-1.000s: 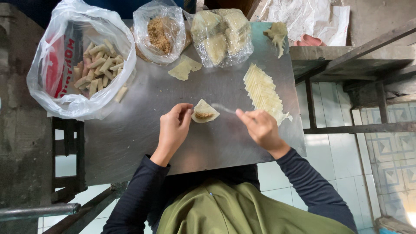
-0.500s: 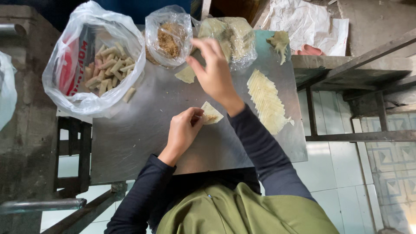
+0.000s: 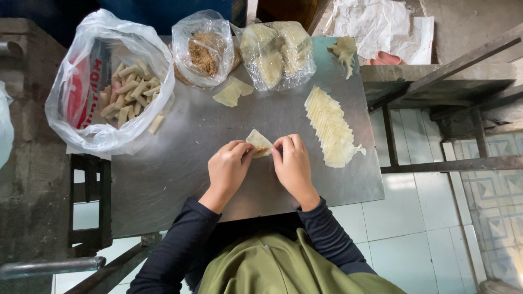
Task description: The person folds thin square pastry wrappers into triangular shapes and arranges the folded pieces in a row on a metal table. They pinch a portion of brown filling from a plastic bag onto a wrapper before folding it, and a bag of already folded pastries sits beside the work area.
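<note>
Head view: a person in dark sleeves and an olive apron works at a metal worktop point(image 3: 180, 163), seen from above.
Wrapper: a pale, thin dough wrapper point(image 3: 259, 142) lies near the middle of the worktop, one corner pointing away from the person, a little brown filling showing at its near edge.
Left hand: the left hand point(image 3: 229, 166) rests at the wrapper's left side; its fingers point(image 3: 246, 149) are curled in and pinch the wrapper's near-left edge.
Right hand: the right hand point(image 3: 292, 163) sits just right of the wrapper; its fingers point(image 3: 279, 148) are bent close together and press on the wrapper's near-right edge.
Wrapper stack: a fanned row of wrappers point(image 3: 329, 126) lies to the right of the hands, near but apart.
Loose wrappers: two flat pieces point(image 3: 231, 92) lie beyond the hands, just in front of the bags.
Filling bag: a clear bag of brown shredded filling point(image 3: 202, 51) stands at the far edge.
Dough bag: a clear bag of pale wrappers point(image 3: 278, 54) stands just to its right.
Rolls bag: a large open plastic bag of finished rolls point(image 3: 128, 90) sits at the far left.
Scrap: a crumpled bit of dough point(image 3: 344, 51) lies at the far right corner.
</note>
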